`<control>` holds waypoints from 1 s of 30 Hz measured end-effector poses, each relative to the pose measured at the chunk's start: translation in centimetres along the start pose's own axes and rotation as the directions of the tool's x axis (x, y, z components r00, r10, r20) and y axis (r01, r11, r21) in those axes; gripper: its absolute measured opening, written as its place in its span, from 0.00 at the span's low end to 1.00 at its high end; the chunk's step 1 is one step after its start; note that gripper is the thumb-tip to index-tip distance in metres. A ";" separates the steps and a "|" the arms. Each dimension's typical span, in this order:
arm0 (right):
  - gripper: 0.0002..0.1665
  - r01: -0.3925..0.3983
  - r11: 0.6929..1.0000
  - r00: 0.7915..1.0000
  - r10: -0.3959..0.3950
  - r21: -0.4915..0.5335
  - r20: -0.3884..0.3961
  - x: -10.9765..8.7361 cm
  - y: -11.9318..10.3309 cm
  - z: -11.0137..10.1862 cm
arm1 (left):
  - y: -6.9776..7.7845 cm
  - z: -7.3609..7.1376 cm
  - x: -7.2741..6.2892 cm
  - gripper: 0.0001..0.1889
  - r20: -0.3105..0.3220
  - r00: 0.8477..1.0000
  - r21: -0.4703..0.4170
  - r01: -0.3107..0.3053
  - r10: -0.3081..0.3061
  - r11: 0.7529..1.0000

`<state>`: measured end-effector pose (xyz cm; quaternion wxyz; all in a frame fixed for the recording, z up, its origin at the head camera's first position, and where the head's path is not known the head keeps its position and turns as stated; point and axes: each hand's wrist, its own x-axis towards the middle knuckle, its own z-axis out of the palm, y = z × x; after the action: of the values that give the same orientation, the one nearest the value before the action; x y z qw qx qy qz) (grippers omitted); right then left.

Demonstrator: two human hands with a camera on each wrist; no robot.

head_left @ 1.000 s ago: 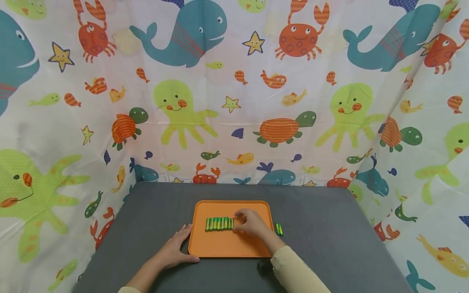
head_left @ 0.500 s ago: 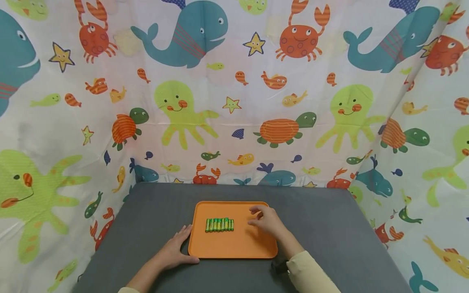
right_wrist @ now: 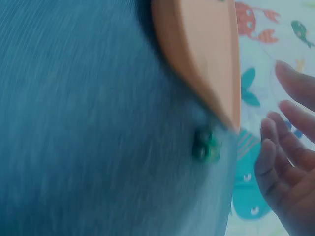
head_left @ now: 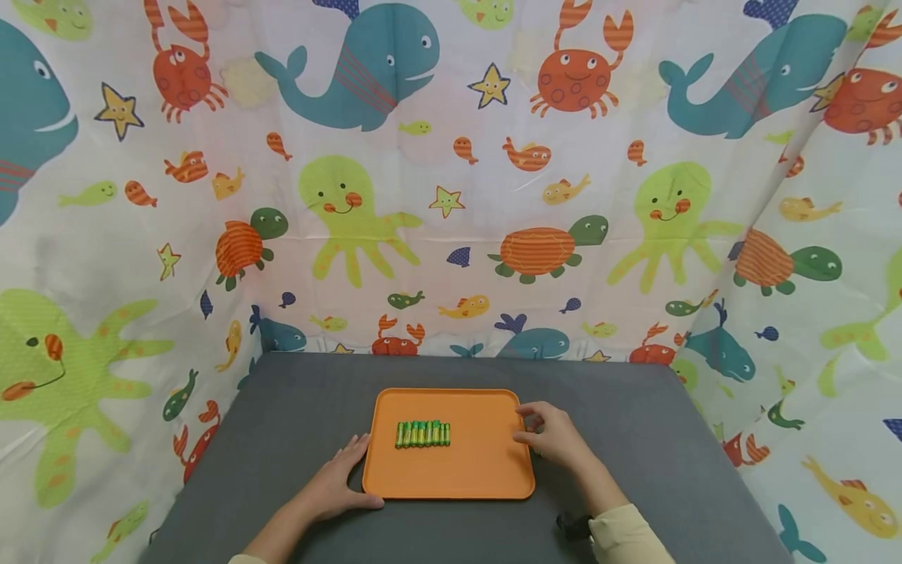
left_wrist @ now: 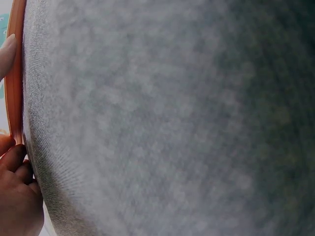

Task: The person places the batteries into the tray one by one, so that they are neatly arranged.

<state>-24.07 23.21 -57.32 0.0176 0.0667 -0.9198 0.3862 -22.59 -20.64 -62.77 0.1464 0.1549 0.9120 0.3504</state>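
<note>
An orange tray [head_left: 479,474] lies on the dark grey table, with several green-and-yellow batteries [head_left: 423,434] side by side in a row left of its middle. My left hand [head_left: 337,484] rests at the tray's front left corner, fingers spread along the left side and thumb at the front edge. Over the tray's right edge hovers my right hand [head_left: 553,435], its fingers loosely bent around nothing. Beneath it, loose green batteries [right_wrist: 207,146] lie on the table just outside the tray; the head view shows little of them behind the hand.
The grey table [head_left: 634,439] extends around the tray. A white curtain [head_left: 451,235] printed with sea animals encloses the back and both sides. A small black device [head_left: 574,526] is at my right wrist.
My right hand has moved right, from the end of the battery row across the tray to its right edge, now covering the loose batteries there. My left hand stays put.
</note>
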 end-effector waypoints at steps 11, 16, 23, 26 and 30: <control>0.36 -0.052 0.997 0.998 0.054 -0.054 0.034 -1.0 3.6 -2.6 | -0.1 0.0 0.1 0.64 -0.004 1.000 0.008 0.004 -0.004 1.000; 0.37 -0.058 0.994 0.995 0.065 -0.090 0.081 -1.1 4.5 -2.8 | -0.2 0.1 0.3 0.64 -0.003 1.000 0.010 0.005 -0.005 1.000; 0.36 -0.006 0.998 0.989 0.014 -0.055 0.148 -1.3 5.5 -2.4 | -0.1 0.1 0.4 0.64 -0.005 1.000 0.006 -0.002 0.002 1.000; 0.34 0.039 0.997 0.989 -0.030 -0.065 0.141 -1.0 5.8 -2.2 | 0.0 0.0 0.4 0.64 -0.004 1.000 0.000 -0.003 0.003 1.000; 0.31 0.065 0.995 0.988 -0.053 -0.078 0.145 -0.5 5.8 -2.0 | 0.0 -0.1 0.5 0.64 -0.009 1.000 -0.005 -0.004 0.004 1.000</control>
<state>-24.36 28.69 -60.07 -0.0342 0.1206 -0.9316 0.3413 -23.07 -20.49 -62.82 0.1421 0.1548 0.9115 0.3535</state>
